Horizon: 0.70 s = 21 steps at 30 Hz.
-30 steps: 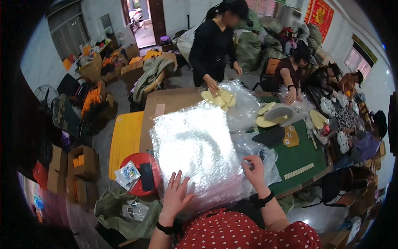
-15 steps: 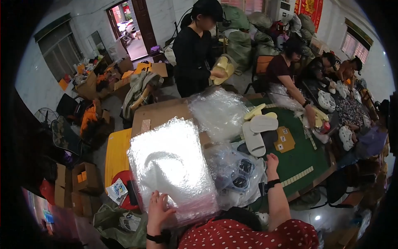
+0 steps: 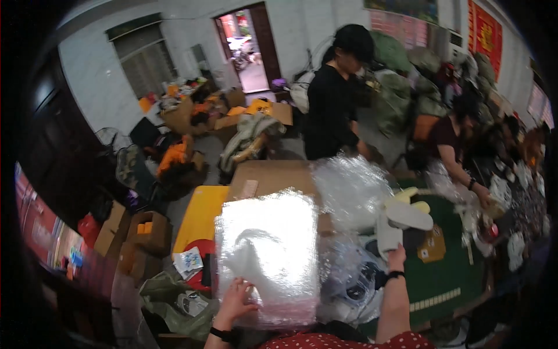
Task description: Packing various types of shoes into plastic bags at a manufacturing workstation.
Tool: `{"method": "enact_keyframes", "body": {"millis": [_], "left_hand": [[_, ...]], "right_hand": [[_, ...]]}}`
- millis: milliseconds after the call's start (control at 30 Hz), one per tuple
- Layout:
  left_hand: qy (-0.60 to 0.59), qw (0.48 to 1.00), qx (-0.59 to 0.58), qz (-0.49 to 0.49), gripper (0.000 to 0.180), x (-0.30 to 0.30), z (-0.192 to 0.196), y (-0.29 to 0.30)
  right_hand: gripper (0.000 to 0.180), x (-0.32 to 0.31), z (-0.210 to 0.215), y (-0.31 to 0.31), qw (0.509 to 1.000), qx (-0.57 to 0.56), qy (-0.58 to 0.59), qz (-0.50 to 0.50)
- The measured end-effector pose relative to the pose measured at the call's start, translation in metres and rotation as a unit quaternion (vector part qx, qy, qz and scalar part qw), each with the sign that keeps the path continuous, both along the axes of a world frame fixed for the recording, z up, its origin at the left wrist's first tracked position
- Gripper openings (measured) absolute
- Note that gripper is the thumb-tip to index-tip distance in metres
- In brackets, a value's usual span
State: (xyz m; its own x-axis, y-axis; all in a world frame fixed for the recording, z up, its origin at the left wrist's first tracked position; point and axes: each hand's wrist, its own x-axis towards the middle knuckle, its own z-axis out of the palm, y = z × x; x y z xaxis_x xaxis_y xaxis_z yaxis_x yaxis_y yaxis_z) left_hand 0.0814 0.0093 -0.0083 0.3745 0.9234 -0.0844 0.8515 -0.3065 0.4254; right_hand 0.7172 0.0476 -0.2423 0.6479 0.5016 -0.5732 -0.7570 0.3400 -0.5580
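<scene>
A shiny stack of clear plastic bags (image 3: 267,256) is lying on the bench (image 3: 442,279). The left hand (image 3: 237,302) is pressing its near edge, grip spread apart. The right hand (image 3: 397,256) is reaching toward white slippers (image 3: 401,218); its grip I cannot tell.

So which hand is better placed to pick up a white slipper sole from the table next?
The right hand. It is stretched out with its fingertips at the white slipper soles, while the left hand rests on the near edge of the stack of clear plastic bags, far from them.
</scene>
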Motion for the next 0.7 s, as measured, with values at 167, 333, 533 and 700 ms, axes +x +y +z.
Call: {"method": "enact_keyframes", "body": {"millis": [167,333,533,700], "left_hand": [[-0.019,0.999,0.017,-0.022,0.079,-0.002,0.005,-0.005],[0.032,0.996,0.062,-0.051,0.080,-0.008,-0.003,-0.001],[0.048,0.990,0.107,-0.080,0.083,-0.016,-0.022,0.003],[0.062,0.988,0.115,-0.081,0.084,-0.013,-0.019,-0.002]], "right_hand": [[0.035,-0.021,0.063,-0.019,0.994,0.076,-0.040,0.062],[0.038,-0.079,0.190,-0.029,0.950,0.189,-0.229,0.096],[0.045,-0.198,0.353,-0.041,0.903,0.275,-0.290,0.157],[0.052,-0.301,0.415,-0.040,0.849,0.303,-0.357,0.245]]}}
